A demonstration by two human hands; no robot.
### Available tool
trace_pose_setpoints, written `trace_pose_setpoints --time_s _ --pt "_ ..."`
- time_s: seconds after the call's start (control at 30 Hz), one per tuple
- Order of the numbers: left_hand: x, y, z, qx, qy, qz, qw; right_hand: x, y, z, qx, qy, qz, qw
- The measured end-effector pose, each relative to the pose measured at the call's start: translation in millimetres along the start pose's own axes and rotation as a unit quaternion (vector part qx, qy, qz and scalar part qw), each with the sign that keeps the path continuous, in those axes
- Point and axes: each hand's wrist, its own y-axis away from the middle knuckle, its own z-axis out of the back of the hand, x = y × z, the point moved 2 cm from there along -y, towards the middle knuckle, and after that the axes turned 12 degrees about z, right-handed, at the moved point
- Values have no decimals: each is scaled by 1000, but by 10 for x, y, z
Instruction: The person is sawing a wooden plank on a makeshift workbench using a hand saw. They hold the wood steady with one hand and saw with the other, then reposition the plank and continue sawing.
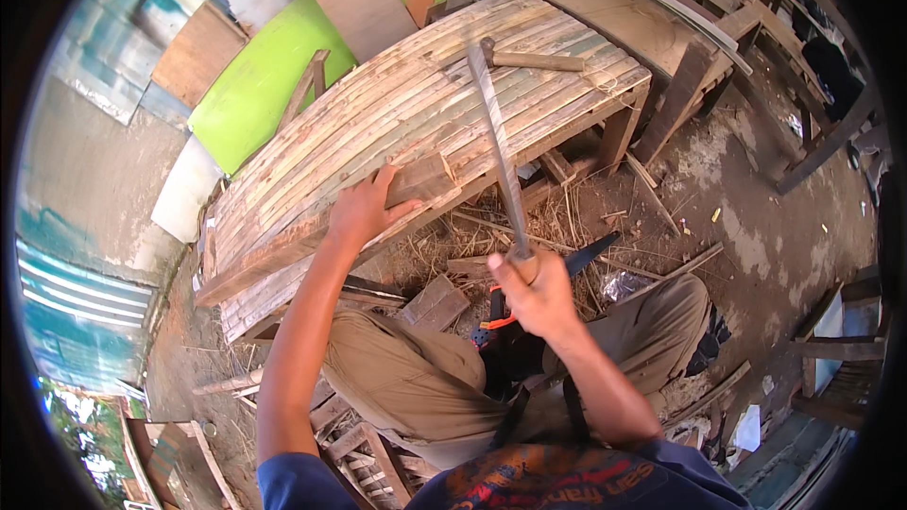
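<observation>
My left hand (364,210) grips a thick wooden beam (274,250) lying along the near edge of a slatted wooden table (378,113). Its thumb is spread over the beam's near side, close to the beam's right end. In my right hand (537,293), closed round the handle, a long narrow machete (498,142) points up and away from me. The far tip of its blade is blurred, right of the beam and over the tabletop. A hammer (539,61) with a wooden handle lies toward the table's far right. Below my right hand shows a saw with a dark blade (593,253) and orange handle.
Wood scraps (436,302) and dry shavings litter the ground under the table's near edge. Green and brown boards (260,76) lean behind the table. Wooden frames (690,85) stand at the right. My bent legs (406,359) are close to the table.
</observation>
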Motion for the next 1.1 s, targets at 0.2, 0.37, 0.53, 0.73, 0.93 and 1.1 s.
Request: trace_pose_setpoints --time_s 0.2,0.37,0.53,0.73,0.93,1.1 --pt "-74 -12 -30 -52 -3 -19 998 616 -287 4 -68 -179 235 953" --pt "-144 -91 -4 -66 -23 -29 997 -796 55 -379 31 67 -60 995" --pt "-38 7 -67 -25 -25 27 999 6 -20 -270 20 16 -22 999" --pt "-31 33 -123 -80 -21 -13 997 611 -240 -110 -99 -190 200 956" --pt "-64 17 -103 -107 -61 -20 992 -544 178 -307 36 63 -88 993" --pt "-58 94 -121 -95 -56 -19 994 87 -27 -176 3 -14 23 1000"
